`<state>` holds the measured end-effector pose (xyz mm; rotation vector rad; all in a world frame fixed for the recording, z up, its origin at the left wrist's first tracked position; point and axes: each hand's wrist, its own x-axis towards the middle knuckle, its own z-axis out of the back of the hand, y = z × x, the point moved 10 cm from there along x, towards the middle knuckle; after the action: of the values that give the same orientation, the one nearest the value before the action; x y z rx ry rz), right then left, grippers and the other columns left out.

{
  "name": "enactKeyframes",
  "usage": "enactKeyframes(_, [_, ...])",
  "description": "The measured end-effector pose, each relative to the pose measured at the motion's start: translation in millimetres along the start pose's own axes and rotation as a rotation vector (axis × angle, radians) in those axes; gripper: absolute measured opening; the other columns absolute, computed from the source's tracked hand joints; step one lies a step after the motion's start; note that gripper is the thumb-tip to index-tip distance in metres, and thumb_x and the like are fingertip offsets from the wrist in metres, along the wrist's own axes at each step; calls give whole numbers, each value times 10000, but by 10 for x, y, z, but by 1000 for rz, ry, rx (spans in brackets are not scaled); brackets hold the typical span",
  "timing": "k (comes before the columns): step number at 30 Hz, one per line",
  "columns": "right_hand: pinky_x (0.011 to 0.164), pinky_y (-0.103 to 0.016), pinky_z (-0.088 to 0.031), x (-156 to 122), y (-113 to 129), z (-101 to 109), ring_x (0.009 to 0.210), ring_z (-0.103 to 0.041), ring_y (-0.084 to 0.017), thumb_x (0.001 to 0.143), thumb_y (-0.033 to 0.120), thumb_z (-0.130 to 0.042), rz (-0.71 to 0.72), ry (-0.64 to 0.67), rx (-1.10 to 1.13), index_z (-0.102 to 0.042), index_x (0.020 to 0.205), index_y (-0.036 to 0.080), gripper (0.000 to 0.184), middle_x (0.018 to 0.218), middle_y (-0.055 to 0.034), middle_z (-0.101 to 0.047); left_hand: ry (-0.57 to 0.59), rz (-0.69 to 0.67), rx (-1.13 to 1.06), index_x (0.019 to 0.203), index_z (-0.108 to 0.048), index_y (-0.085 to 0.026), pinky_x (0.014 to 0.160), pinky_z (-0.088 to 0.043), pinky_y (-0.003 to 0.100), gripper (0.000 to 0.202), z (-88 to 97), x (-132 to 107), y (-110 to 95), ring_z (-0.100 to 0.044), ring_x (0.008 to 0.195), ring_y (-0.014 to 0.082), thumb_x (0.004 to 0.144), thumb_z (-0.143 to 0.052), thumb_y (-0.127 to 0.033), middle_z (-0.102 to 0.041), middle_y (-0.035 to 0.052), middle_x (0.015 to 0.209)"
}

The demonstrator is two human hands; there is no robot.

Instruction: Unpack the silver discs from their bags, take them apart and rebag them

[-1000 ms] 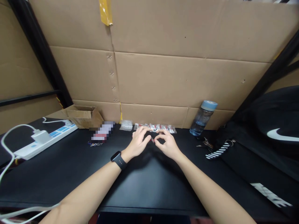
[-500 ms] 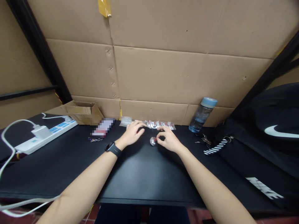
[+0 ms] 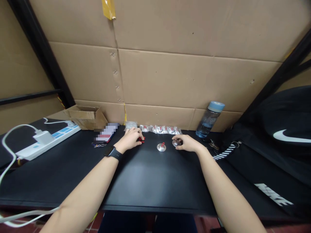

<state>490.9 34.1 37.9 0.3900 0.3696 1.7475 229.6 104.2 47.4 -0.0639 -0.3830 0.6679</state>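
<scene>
My left hand (image 3: 131, 139), with a black smartwatch on the wrist, rests on the black table (image 3: 145, 181) with fingers curled over a small red part (image 3: 141, 139). My right hand (image 3: 187, 143) pinches a small silver disc piece (image 3: 176, 142) at the table surface. Between the hands a silver disc with a red top (image 3: 161, 147) stands alone on the table. Behind them, against the cardboard wall, lies a row of clear bags with several silver and red pieces (image 3: 161, 129).
A blue-capped water bottle (image 3: 210, 119) and keys (image 3: 213, 144) stand at the right, beside a black bag (image 3: 279, 145). At left are a white power strip (image 3: 46, 141) with cables, a small cardboard box (image 3: 85, 116), a blurred item (image 3: 106, 133) and a small bag (image 3: 131, 125).
The hands have parted: the silver disc was set down between them, my left hand moved left onto a red part, and my right hand moved right onto another silver piece.
</scene>
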Motion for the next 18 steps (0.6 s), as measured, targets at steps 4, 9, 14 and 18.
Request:
enactKeyframes(4, [854, -308, -517, 24, -53, 7, 916, -693, -217, 687, 201, -767, -17, -27, 21, -698, 1142, 198, 460, 1033, -71, -745, 12, 28, 8, 822, -748, -256, 892, -324, 400, 62, -38, -2, -10, -486, 1070, 278, 832, -696, -288, -625, 57, 1040])
enactKeyframes(9, [857, -318, -511, 8, 11, 24, 916, -690, -217, 700, 198, -762, 21, -40, 8, -699, 1112, 214, 417, 1005, -58, -745, 41, -7, -37, 812, -712, -243, 863, -335, 386, 119, -75, -12, -187, -502, 1041, 263, 880, -634, -301, -642, 50, 1024])
enactKeyframes(14, [878, -343, -509, -4, 145, 171, 1005, -670, -224, 730, 224, -752, 65, -164, 69, -662, 1171, 246, 450, 1088, -44, -730, -80, -22, -174, 898, -632, -222, 905, -351, 375, 123, 106, 21, -394, -571, 990, 213, 949, -533, -275, -683, 25, 974])
enactKeyframes(18, [803, -330, -539, -14, 384, 261, 984, -683, -217, 754, 258, -741, 117, -292, 234, -639, 1182, 251, 440, 1143, -52, -712, -200, 20, -256, 885, -646, -225, 910, -372, 370, 110, 277, 37, -488, -605, 999, 217, 932, -580, -300, -716, 22, 971])
